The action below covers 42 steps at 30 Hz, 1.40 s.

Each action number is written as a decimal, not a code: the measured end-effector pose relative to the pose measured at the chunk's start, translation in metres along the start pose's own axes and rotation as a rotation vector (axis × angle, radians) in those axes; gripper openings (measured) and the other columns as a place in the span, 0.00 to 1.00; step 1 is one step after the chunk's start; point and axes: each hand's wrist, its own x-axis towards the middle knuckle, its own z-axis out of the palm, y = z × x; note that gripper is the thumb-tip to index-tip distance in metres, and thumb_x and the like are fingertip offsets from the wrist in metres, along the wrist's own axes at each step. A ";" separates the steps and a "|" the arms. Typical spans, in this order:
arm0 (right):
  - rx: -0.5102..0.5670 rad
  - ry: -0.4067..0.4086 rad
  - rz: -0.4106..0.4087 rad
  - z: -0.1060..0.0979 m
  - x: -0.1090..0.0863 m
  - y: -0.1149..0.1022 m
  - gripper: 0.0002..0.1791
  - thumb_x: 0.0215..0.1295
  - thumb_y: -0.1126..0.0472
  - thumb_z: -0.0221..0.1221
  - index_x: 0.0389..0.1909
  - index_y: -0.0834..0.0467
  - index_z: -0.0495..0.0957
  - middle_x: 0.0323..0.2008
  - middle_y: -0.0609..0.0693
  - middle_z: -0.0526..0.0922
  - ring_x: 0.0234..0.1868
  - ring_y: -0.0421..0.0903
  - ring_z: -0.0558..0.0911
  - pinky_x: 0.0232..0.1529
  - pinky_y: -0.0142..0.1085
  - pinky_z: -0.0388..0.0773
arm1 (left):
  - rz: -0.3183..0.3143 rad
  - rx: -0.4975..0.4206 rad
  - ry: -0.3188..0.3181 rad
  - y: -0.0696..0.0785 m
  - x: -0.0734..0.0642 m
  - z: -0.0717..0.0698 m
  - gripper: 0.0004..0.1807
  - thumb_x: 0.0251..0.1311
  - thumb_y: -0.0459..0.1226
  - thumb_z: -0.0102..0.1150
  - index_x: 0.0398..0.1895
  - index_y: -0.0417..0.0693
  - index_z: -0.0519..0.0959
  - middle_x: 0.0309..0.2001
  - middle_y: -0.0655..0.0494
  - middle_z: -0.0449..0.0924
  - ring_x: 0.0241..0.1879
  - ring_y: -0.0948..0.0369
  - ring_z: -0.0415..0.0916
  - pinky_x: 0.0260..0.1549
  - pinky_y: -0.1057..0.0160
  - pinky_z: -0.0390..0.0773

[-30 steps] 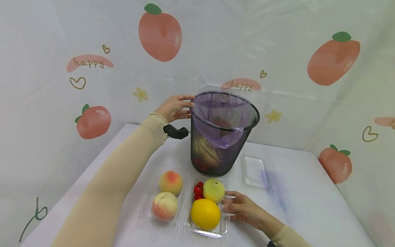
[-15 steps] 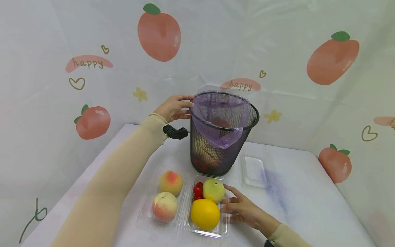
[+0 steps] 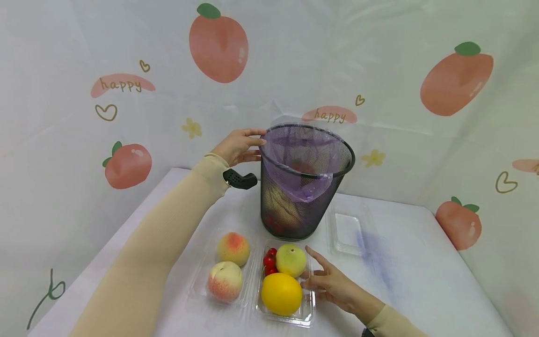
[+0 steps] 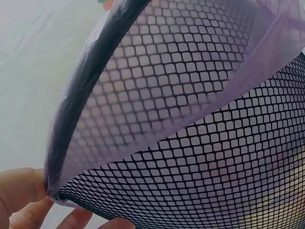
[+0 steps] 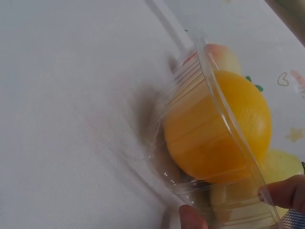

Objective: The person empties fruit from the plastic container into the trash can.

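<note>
A black mesh wastebasket [image 3: 294,210] with a purple bag lining [image 3: 303,185] stands at the back of the table. My left hand [image 3: 240,147] holds its left rim; in the left wrist view, fingertips [image 4: 26,188] meet the bag-covered rim. My right hand [image 3: 332,283] grips the right side of a clear plastic tray [image 3: 290,320], one fingertip [image 5: 193,217] low against the wall and another at the rim. In the tray lie an orange [image 3: 281,294], a yellow-green round fruit [image 3: 290,260] and red cherries [image 3: 270,262].
Left of it, another clear tray [image 3: 198,285] holds a peach [image 3: 233,249] and a paler peach [image 3: 225,281]. An open clear container [image 3: 347,234] lies right of the wastebasket. Fruit shows through the mesh. A patterned cloth [image 3: 269,56] hangs behind the table.
The tray with the orange and cherries has shifted slightly right and towards me at its near end. My right hand's index finger has stretched forward along the tray's side. The left hand keeps its place.
</note>
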 end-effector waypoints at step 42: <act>0.238 -0.159 -0.033 -0.006 -0.003 0.003 0.46 0.71 0.65 0.53 0.77 0.40 0.34 0.48 0.59 0.72 0.46 0.47 0.79 0.56 0.56 0.77 | 0.013 0.002 -0.010 0.000 -0.001 0.000 0.25 0.69 0.32 0.54 0.69 0.51 0.67 0.63 0.51 0.66 0.52 0.53 0.74 0.57 0.57 0.78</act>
